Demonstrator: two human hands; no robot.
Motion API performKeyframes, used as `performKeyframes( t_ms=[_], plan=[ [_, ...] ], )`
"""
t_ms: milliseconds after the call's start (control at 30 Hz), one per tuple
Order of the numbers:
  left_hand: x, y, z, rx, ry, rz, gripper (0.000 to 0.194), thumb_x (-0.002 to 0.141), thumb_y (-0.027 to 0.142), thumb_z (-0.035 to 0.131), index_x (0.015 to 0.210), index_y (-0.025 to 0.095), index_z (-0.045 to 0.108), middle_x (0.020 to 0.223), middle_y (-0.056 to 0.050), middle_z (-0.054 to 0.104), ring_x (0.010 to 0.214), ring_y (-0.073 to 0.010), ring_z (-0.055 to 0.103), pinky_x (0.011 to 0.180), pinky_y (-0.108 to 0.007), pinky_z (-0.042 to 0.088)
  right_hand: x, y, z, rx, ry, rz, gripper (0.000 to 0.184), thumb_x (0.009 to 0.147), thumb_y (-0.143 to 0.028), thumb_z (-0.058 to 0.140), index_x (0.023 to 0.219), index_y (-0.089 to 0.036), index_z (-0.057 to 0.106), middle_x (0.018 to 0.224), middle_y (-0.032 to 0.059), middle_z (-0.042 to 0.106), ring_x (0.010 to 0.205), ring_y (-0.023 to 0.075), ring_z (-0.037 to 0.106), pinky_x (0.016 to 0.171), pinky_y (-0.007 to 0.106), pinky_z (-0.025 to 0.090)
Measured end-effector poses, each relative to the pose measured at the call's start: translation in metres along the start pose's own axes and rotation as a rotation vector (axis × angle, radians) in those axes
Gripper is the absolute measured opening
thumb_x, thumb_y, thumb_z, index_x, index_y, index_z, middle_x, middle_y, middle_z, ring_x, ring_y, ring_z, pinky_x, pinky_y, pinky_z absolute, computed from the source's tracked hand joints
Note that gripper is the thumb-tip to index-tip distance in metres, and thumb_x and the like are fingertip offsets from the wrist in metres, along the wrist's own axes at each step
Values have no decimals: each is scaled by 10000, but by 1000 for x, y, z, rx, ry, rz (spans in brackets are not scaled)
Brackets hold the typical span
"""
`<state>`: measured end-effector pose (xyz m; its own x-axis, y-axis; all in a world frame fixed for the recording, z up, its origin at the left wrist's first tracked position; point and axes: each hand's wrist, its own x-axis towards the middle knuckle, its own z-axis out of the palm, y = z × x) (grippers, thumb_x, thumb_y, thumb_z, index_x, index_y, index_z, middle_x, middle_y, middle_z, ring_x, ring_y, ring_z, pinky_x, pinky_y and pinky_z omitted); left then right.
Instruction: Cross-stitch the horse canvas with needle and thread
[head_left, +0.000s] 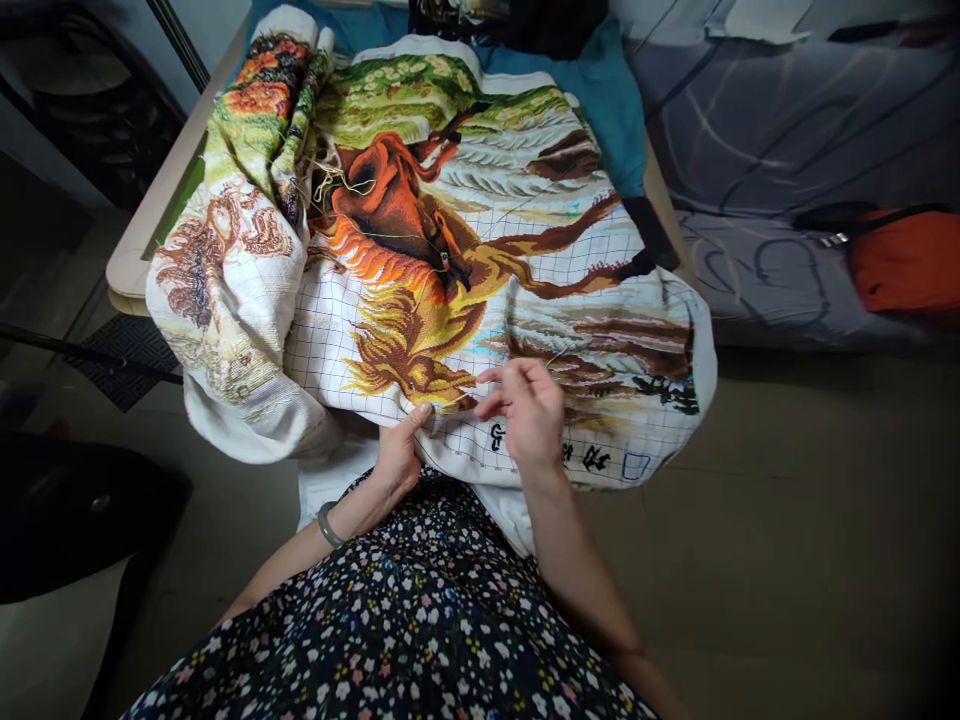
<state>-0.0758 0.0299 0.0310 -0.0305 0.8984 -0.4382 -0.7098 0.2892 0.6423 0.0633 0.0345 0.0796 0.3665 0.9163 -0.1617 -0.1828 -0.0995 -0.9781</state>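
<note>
A large cross-stitch cloth (pixel 465 230) showing orange and brown horses lies spread over a table and hangs down toward my lap. My left hand (pixel 399 448) grips the cloth's near edge, thumb on top and fingers hidden beneath. My right hand (pixel 529 410) hovers just above the cloth, fingers pinched on something too thin to make out, probably a needle; a fine thread (pixel 559 352) runs up from it. A green bangle (pixel 328 524) sits on my left wrist.
The table edge (pixel 142 240) shows at the left, with the cloth bunched and rolled there. Blue fabric (pixel 600 90) lies at the table's far end. A bed with grey bedding (pixel 787 150) and an orange bag (pixel 907 260) stands on the right. A dark seat (pixel 67 510) is at the lower left.
</note>
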Motion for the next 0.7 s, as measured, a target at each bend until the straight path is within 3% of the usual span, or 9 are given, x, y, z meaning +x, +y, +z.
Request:
performKeyframes(
  t_ms=[100, 200, 333, 433, 533, 700],
  plan=[
    [1, -1, -1, -7, 14, 4, 721, 574, 204, 898, 1238, 268, 626, 1174, -39, 724, 1231, -242, 606, 1098, -382, 423, 10, -16, -18, 236, -18, -3, 344, 775, -509, 702, 843, -253, 482, 639, -88, 527, 400, 58, 412, 465, 238, 464],
    [1, 0, 0, -10, 18, -3, 720, 582, 194, 894, 1245, 261, 621, 1189, -45, 721, 1236, -242, 603, 1106, -380, 417, 9, -20, -23, 298, 18, -111, 341, 786, -468, 711, 783, -252, 448, 586, -115, 411, 409, 46, 316, 628, 280, 544],
    [0, 1, -1, -19, 13, -28, 751, 574, 195, 893, 1266, 252, 607, 1177, -58, 726, 1208, -253, 623, 1095, -399, 426, -7, -6, -15, 159, 16, -105, 306, 807, -478, 696, 826, -258, 483, 583, -98, 477, 453, 74, 419, 625, 284, 535],
    [-1, 3, -2, -20, -14, -26, 770, 564, 186, 887, 1276, 246, 601, 1156, -61, 733, 1194, -263, 631, 1084, -408, 429, -24, 10, -7, 34, -132, 28, 321, 810, -510, 683, 859, -246, 507, 553, -78, 530, 465, 105, 491, 508, 254, 481],
    [-2, 4, -2, -5, -23, -20, 765, 554, 164, 875, 1266, 236, 604, 1119, -57, 742, 1164, -267, 646, 1056, -405, 446, -36, 20, 0, -151, -240, 116, 290, 848, -501, 628, 873, -227, 538, 539, -65, 561, 425, 99, 474, 429, 221, 406],
    [-2, 4, -4, 8, -23, -7, 721, 546, 135, 857, 1218, 226, 615, 1078, -47, 744, 1132, -252, 657, 1026, -390, 459, -40, 27, 6, -384, -245, 8, 215, 854, -353, 590, 947, -185, 687, 564, -31, 608, 408, 88, 462, 411, 217, 361]
  ],
)
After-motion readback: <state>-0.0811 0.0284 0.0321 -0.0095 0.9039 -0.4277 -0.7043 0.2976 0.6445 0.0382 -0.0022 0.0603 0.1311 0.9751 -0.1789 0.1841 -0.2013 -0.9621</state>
